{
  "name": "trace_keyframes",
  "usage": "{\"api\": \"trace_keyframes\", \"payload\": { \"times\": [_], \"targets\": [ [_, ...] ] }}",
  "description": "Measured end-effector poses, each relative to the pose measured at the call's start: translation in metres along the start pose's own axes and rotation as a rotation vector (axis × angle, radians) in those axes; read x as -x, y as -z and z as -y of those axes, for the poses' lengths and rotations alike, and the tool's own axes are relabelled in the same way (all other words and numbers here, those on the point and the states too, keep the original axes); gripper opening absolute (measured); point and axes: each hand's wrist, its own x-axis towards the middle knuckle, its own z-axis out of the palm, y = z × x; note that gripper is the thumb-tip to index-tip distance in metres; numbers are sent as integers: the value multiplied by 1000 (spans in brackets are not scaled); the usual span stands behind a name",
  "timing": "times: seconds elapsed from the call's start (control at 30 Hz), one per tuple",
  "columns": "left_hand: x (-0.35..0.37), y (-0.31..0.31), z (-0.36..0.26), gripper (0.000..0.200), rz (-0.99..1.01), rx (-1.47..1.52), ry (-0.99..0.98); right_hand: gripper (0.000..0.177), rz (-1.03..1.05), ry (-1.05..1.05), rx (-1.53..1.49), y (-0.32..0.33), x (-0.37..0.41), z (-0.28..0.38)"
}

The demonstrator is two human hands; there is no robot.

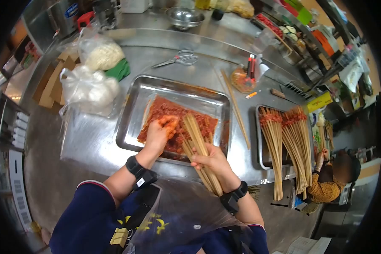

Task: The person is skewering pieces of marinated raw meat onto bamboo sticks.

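My right hand [213, 163] is wrapped round a bundle of bamboo skewers [195, 133]. The bundle slants across the near right part of a metal tray [133, 95], its upper ends over the meat. Inside the tray lies a layer of red marinated meat [167, 109]. My left hand [160, 133] is over the meat, left of the bundle. Its fingers are smeared with red sauce and curled in; what they hold, if anything, cannot be made out. More skewers [186, 146] reach down into the meat beside the bundle.
To the right, a second tray [260, 152] holds loaded meat skewers [298, 148] whose sticks overhang the edge. Scissors [180, 59] and long sticks [237, 112] lie on the steel table [89, 139]. Plastic bags [91, 86] stand left. Another person [328, 186] is at far right.
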Motion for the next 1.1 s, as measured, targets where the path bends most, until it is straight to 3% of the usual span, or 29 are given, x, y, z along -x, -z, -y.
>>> {"api": "trace_keyframes", "payload": {
  "times": [0.2, 0.43, 0.73, 1.1],
  "targets": [
    [-5, 4, -6, 17, -21, 113, 28, 23, 0, -17, 17, -4, -9, -6],
    [-10, 5, -1, 18, -42, 40, -53, 23, 7, -23, -20, -2, -8, -2],
    [1, -3, -18, 19, -111, 306, 262, 24, 38, 7, -91, 9, -14, -4],
    [12, -15, -20, 21, 123, -4, 327, 22, 2, 61, -51, 14, -14, -5]
  ]
}}
